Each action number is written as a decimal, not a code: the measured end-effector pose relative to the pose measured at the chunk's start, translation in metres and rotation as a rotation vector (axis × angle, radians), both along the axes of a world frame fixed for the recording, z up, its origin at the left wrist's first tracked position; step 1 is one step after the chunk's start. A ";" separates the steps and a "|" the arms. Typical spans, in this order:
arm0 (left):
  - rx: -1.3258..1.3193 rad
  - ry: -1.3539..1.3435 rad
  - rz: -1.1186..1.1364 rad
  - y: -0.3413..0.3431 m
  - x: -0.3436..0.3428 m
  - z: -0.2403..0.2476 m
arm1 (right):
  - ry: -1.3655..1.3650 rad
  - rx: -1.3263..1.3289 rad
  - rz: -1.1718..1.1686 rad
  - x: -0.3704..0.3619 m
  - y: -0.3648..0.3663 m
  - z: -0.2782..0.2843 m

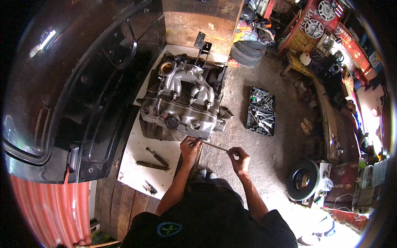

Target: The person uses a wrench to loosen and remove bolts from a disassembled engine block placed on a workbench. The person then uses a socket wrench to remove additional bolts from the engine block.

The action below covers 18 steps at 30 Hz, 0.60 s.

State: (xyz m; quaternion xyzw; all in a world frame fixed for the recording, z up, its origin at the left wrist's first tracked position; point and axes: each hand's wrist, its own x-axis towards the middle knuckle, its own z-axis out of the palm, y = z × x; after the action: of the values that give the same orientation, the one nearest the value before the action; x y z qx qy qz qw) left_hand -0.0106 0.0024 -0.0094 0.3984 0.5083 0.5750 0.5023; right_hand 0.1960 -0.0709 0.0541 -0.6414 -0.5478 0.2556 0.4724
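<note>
Head view: left hand (189, 149) and right hand (239, 160) fingers are gripping a slim rod (216, 146) beside the engine (159, 133), manifold (176, 82) sitting on top, work apparently progressing, remainder unclear.

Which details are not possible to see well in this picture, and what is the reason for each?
All in the head view:
Left end of the metal rod: too small beside the left hand to tell what it meets; the right hand covers part of the other end.
Engine underside: hidden by its own body.
Small tools: too small and overlapping to separate.
Feet: mostly behind the dark shirt.
</note>
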 end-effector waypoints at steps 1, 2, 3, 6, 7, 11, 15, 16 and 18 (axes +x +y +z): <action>-0.024 -0.135 -0.027 -0.001 0.003 0.002 | -0.031 0.055 0.004 0.003 0.006 0.014; -0.048 -0.266 -0.055 -0.003 0.005 0.005 | -0.009 0.065 0.038 0.003 0.014 0.028; -0.065 -0.287 -0.063 -0.005 0.005 0.005 | 0.015 0.077 0.073 0.000 0.024 0.040; -0.082 -0.374 -0.076 -0.010 0.006 0.017 | 0.065 0.129 0.230 -0.027 0.048 0.074; -0.089 -0.414 -0.081 -0.011 0.007 0.021 | 0.039 0.142 0.267 -0.038 0.052 0.078; -0.110 -0.490 -0.054 -0.022 -0.002 0.011 | -0.120 0.224 0.450 -0.069 0.045 0.096; -0.209 -0.404 -0.065 -0.028 -0.012 -0.005 | -0.056 0.216 0.381 -0.062 0.023 0.086; -0.183 -0.397 -0.079 -0.030 -0.014 -0.004 | -0.021 0.149 0.348 -0.056 0.016 0.076; -0.139 -0.358 -0.090 -0.031 -0.015 -0.003 | 0.136 0.040 0.254 -0.041 0.003 0.050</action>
State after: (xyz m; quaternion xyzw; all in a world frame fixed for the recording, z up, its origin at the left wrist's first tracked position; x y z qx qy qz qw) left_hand -0.0256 -0.0283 -0.0128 0.2763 0.4309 0.5772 0.6363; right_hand 0.1555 -0.0675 0.1042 -0.5387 -0.5962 0.3453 0.4848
